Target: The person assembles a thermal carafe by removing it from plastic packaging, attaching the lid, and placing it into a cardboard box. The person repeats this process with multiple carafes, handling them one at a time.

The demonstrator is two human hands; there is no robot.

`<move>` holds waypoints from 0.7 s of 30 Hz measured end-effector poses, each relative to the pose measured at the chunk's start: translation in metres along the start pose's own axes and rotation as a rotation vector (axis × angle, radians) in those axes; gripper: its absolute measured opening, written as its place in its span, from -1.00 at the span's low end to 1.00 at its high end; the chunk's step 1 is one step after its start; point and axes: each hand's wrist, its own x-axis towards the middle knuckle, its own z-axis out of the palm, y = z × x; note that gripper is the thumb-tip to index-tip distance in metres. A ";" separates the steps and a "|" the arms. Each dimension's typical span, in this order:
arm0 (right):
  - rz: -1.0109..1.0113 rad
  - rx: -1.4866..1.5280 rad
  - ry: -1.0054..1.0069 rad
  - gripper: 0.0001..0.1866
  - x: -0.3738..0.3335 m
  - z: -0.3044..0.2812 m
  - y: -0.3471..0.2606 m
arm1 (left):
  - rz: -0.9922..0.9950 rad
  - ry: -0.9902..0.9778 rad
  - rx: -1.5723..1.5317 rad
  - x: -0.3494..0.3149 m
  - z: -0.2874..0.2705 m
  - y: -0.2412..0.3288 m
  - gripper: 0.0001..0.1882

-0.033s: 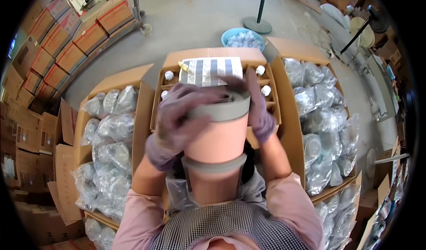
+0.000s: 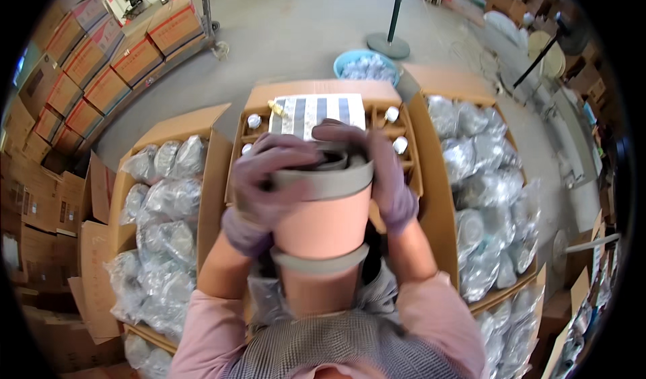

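In front of my body stands a pink cylindrical canister point(image 2: 321, 228) with a broad grey collar and a dark, round opening or fitting on top. My left hand point(image 2: 269, 180), in a purplish glove, grips the collar from the left, its fingers smeared by motion. From the right side my right hand point(image 2: 385, 174), gloved alike, wraps the collar with fingers bent over the rim. Directly beneath is a second pink canister point(image 2: 319, 288) with a grey rim, close against my checked apron point(image 2: 323, 342). The inside of the upper one is partly hidden by my fingers.
Ahead is a divided carton point(image 2: 414, 157) with white-capped items and a striped sheet point(image 2: 316, 113) on it. Open cartons of plastic-wrapped items point(image 2: 165, 238) flank me left and right point(image 2: 484, 197). A blue basin point(image 2: 343, 63) and a stand base point(image 2: 388, 45) are beyond.
The canister sits slightly lower and further left in view, along with both hands. My right hand's fingers now bend over the rim. The surroundings shift slightly with the head.
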 end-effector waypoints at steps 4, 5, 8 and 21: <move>-0.283 -0.121 -0.153 -0.42 0.009 0.000 -0.009 | -0.066 0.154 -0.365 -0.024 -0.011 -0.043 -0.68; 0.023 0.034 -0.060 -0.38 0.011 -0.001 0.006 | -0.072 0.187 -0.118 -0.007 -0.003 -0.016 -0.70; 0.334 0.656 -0.049 -0.27 0.007 0.002 0.054 | 0.065 0.057 0.291 0.006 0.006 0.015 -0.66; -0.221 0.335 -0.185 -0.12 0.013 -0.012 0.056 | 0.130 -0.009 0.014 -0.001 0.002 -0.010 -0.66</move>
